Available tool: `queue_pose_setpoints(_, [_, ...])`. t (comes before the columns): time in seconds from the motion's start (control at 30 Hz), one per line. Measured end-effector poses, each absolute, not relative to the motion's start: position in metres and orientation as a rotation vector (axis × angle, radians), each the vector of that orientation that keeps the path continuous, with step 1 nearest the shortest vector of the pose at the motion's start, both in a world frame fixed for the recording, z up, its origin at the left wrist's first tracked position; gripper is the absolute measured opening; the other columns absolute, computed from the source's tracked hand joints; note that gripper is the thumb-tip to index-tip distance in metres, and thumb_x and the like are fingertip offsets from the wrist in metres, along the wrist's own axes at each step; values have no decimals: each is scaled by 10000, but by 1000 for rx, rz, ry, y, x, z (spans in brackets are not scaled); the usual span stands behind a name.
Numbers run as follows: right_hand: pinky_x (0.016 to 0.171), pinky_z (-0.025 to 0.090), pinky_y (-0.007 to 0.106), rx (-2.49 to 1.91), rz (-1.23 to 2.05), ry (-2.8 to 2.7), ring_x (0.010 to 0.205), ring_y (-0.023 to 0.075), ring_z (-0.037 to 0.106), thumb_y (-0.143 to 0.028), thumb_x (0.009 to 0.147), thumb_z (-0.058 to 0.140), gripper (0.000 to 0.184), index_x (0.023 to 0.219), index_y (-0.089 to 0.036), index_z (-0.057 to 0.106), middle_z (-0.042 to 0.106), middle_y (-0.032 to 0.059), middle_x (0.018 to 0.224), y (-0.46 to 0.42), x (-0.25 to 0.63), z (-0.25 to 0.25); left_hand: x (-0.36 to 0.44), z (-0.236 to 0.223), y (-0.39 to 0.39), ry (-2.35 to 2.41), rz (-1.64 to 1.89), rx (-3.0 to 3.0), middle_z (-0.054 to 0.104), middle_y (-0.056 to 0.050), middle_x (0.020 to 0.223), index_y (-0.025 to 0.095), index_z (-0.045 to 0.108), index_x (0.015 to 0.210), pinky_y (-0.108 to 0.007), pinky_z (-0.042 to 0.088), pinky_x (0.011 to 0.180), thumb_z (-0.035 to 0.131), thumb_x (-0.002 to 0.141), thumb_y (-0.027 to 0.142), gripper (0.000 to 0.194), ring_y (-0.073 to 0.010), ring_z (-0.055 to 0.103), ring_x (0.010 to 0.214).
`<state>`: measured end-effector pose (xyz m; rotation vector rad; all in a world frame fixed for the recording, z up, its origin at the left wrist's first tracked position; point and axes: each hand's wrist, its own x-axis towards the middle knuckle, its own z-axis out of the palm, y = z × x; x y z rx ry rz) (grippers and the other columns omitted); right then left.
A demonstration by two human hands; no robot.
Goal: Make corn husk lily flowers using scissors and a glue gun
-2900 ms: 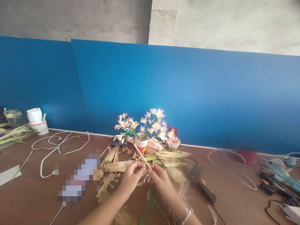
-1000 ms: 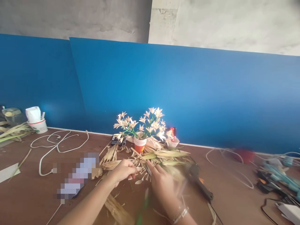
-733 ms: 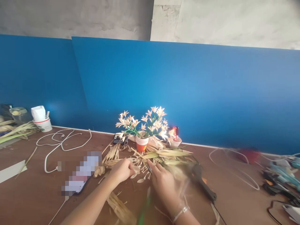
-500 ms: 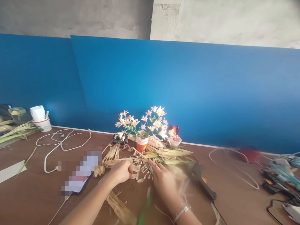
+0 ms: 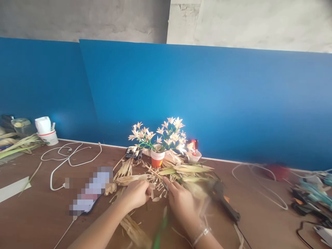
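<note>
My left hand (image 5: 138,194) is closed in a pinch low over the table, among dried corn husks (image 5: 132,180) and small cut husk petals (image 5: 156,199). What it pinches, if anything, is hidden. To its right, my right hand (image 5: 181,200) reaches forward with its fingers together. A thin greyish edge shows beside its fingertips, too unclear to name. Beyond both hands stands a red and white paper cup (image 5: 157,159) holding pale husk flowers (image 5: 172,133) on green stems. Greenish husk strips (image 5: 192,168) lie just past my right fingers.
A black corded tool (image 5: 225,202) lies right of my right hand. At left are a phone (image 5: 90,193), a white cable (image 5: 55,173) and a white tub (image 5: 49,137). Blurred green strip (image 5: 160,230) lies in front. A blue partition (image 5: 197,97) borders the table's back.
My left hand has shifted slightly right, toward my right hand. The right hand stays nearly in place, its fingertips a little further left. The view has drifted slightly.
</note>
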<state>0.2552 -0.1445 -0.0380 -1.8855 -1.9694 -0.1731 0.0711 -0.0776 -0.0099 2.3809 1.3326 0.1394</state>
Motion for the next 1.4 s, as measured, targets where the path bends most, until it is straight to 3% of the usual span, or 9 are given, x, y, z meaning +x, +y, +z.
queue_pose_setpoints(0.3, [566, 492, 193, -1815, -127, -1948, 703, 154, 679, -44, 770, 456, 561, 1259, -303, 550, 715, 46, 943, -146, 255, -39, 76, -12, -73, 1331, 352, 2310, 675, -54, 797, 203, 622, 696, -284, 383, 654, 518, 707, 165, 112, -222, 616, 783])
queue_pose_setpoints(0.43, [644, 528, 227, -1685, -36, -1873, 782, 169, 687, -105, 852, 412, 447, 1242, -259, 566, 713, 64, 995, -147, 253, -36, 79, -15, -66, 1268, 498, 1894, 627, -14, 676, 181, 601, 751, -263, 353, 574, 511, 758, 276, 132, -167, 551, 619])
queue_pose_setpoints(0.6, [815, 524, 302, -1476, 265, -1767, 993, 205, 648, -215, 910, 386, 384, 1265, -204, 531, 672, 90, 1135, -149, 250, -35, 87, -9, -70, 994, 540, 1366, 592, 4, 656, 125, 613, 836, -216, 254, 466, 589, 683, 266, 210, -81, 403, 493])
queue_pose_setpoints(0.7, [864, 500, 323, -1364, 508, -1708, 1022, 211, 631, -266, 913, 413, 380, 1275, -215, 517, 660, 87, 1156, -150, 248, -31, 88, -5, -75, 887, 566, 1247, 581, 17, 633, 133, 601, 812, -210, 235, 462, 635, 630, 237, 212, -72, 404, 504])
queue_pose_setpoints(0.87, [753, 505, 271, -1277, 759, -1643, 819, 182, 654, -298, 900, 458, 240, 987, -185, 651, 704, 51, 890, -151, 245, -26, 90, -7, -81, 834, 488, 1141, 563, 38, 588, 145, 576, 865, -208, 233, 466, 660, 600, 218, 287, -79, 436, 516])
queue_pose_setpoints(1.0, [647, 475, 241, -1331, 766, -1587, 692, 161, 618, -314, 892, 464, 220, 806, -172, 608, 667, 22, 736, -147, 246, -30, 93, -12, -81, 931, 522, 1271, 569, 14, 649, 135, 605, 868, -219, 264, 482, 590, 702, 316, 246, -105, 468, 564])
queue_pose_setpoints(1.17, [514, 409, 217, -1493, 667, -1490, 570, 141, 527, -352, 866, 486, 257, 677, -182, 523, 562, -13, 598, -142, 249, -36, 90, -13, -77, 1025, 538, 1694, 545, 21, 610, 158, 618, 676, -251, 339, 562, 529, 759, 407, 277, -143, 494, 603])
queue_pose_setpoints(1.3, [501, 413, 215, -1472, 668, -1475, 563, 139, 527, -373, 865, 481, 264, 710, -174, 561, 572, -6, 612, -142, 250, -33, 91, -13, -77, 1028, 543, 1814, 570, 8, 615, 167, 612, 645, -256, 364, 571, 524, 747, 360, 235, -163, 521, 620])
queue_pose_setpoints(1.4, [577, 472, 239, -1430, 657, -1497, 627, 159, 585, -359, 891, 433, 293, 998, -162, 621, 645, 24, 719, -144, 250, -31, 94, -17, -76, 1014, 623, 1777, 585, -1, 625, 162, 608, 651, -255, 384, 576, 503, 758, 342, 235, -160, 530, 616])
